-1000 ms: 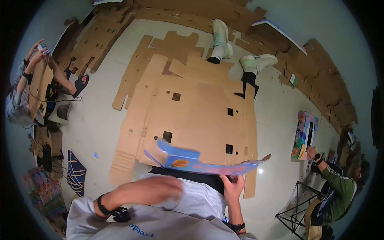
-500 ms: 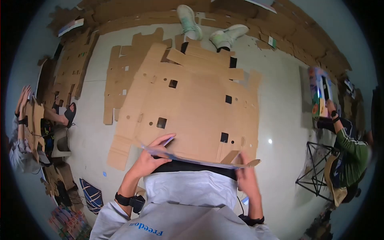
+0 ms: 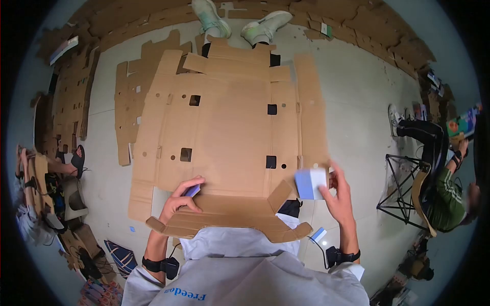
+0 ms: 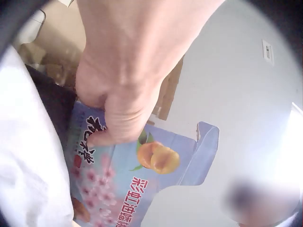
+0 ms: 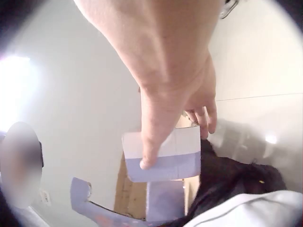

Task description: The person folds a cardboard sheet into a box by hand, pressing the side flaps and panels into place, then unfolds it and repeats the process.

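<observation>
Across the lap stands a printed cardboard carton piece [image 3: 219,217], its brown inner side facing up in the head view. The left wrist view shows its blue printed face [image 4: 163,182] with peaches, blossoms and red lettering. My left hand [image 3: 179,200] grips it near its left end, thumb over the print, by a small purple flap [image 3: 192,190]. My right hand [image 3: 339,193] pinches a blue-and-white cardboard flap [image 3: 308,184] out to the right, the thumb [image 5: 147,158] lying on its coloured side. Beside it a brown flap [image 3: 280,196] sticks up from the carton piece.
A large brown cardboard sheet [image 3: 229,127] with square cutouts lies before me, over the legs. More flat cardboard [image 3: 125,109] is on the floor at left. One seated person [image 3: 449,196] is at the right, behind a black-framed stand [image 3: 403,183]; another [image 3: 35,204] sits at left.
My left hand has come from over the lap to the carton piece's left end. The carton piece has tipped to show its brown inside. My right hand has moved outward with the blue-and-white flap.
</observation>
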`<state>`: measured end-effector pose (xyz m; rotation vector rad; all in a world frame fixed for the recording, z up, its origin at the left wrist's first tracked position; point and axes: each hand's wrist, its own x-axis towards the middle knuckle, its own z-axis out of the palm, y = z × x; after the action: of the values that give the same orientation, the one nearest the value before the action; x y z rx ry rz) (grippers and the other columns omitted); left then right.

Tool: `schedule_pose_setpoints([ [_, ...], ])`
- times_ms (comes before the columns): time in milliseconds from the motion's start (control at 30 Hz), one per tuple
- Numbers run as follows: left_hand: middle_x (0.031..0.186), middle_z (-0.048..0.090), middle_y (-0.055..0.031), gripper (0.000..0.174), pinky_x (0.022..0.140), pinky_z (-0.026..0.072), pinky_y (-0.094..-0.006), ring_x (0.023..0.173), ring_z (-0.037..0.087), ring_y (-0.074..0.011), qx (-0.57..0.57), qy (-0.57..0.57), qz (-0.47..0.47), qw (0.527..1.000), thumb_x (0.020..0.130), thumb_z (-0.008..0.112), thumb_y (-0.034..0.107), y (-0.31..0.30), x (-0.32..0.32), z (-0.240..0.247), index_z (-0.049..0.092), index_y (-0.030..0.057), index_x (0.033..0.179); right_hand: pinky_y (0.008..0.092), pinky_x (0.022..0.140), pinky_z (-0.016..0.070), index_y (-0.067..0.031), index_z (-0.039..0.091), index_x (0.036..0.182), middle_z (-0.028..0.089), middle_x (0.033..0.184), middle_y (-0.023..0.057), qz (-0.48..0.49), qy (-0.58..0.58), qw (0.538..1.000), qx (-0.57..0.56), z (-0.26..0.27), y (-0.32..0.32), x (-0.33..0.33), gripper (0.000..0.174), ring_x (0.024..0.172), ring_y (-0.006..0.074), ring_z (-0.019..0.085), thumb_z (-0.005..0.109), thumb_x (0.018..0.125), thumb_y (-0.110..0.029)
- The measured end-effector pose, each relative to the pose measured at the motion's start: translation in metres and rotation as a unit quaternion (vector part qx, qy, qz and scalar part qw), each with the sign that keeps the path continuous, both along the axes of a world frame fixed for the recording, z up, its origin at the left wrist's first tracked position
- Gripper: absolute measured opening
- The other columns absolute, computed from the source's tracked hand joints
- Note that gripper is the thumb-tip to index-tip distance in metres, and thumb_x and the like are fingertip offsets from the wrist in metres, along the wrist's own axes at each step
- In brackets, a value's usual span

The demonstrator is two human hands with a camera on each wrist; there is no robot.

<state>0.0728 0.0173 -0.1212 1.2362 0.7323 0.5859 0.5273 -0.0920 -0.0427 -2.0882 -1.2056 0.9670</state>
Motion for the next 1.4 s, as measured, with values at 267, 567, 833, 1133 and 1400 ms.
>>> schedule_pose_setpoints([
  [267,0.155,0.053,-0.0252,0.019,0.125,0.034,-0.0485,0.148,0.049,-0.0392,-0.028,0.024,-0.002,0.999,0.088,0.082,0.022,0.016,0.012,0.007,0.075,0.0049,0.082,0.0328,0.053,0.0457,-0.002,0.073,0.091,0.059,0.063,0.0075,0.263,0.012,0.964,0.034,0.051,0.099,-0.069,0.008,0.055,0.0191,0.058,0.071,0.083,0.0],
  [567,0.169,0.037,-0.0217,0.077,0.129,0.0294,-0.0432,0.154,0.04,-0.039,0.0,0.15,0.108,0.983,0.09,0.077,0.002,0.015,0.02,0.033,0.047,0.0152,0.159,0.0465,0.093,0.0557,-0.0041,0.071,0.114,0.068,0.118,0.0123,0.395,-0.069,0.915,0.043,-0.024,0.114,-0.116,0.03,0.109,0.0337,0.067,0.08,0.085,-0.01],
  [833,0.158,0.054,-0.0151,0.051,0.122,0.0389,-0.042,0.147,0.05,-0.0302,-0.051,0.419,0.12,0.898,0.107,0.057,0.016,0.031,-0.111,0.024,0.05,0.0088,0.157,0.0507,0.113,0.049,-0.0043,0.04,0.161,0.038,0.16,0.0309,0.044,-0.13,0.99,0.039,-0.042,0.093,-0.126,0.1,0.141,0.051,0.049,0.093,0.078,-0.019],
  [1133,0.159,0.051,-0.015,0.059,0.107,0.0533,-0.0375,0.119,0.065,-0.0252,-0.126,0.167,0.261,0.942,0.096,0.072,0.002,0.043,-0.061,0.072,0.053,-0.0001,0.153,0.0461,0.103,0.0584,-0.0156,0.061,0.148,0.041,0.162,0.0251,0.12,-0.046,0.992,-0.005,-0.032,0.085,-0.095,0.075,0.129,0.0437,0.064,0.09,0.079,-0.017],
  [1400,0.148,0.061,-0.0254,0.091,0.11,0.0483,-0.0451,0.13,0.063,-0.0321,-0.131,0.473,0.112,0.864,0.09,0.081,0.006,0.032,-0.057,0.021,0.034,0.0153,0.168,0.0456,0.104,0.0582,-0.0181,0.063,0.146,0.039,0.164,0.0247,0.145,-0.033,0.989,0.003,-0.03,0.08,-0.087,0.071,0.124,0.042,0.067,0.088,0.08,-0.02],
])
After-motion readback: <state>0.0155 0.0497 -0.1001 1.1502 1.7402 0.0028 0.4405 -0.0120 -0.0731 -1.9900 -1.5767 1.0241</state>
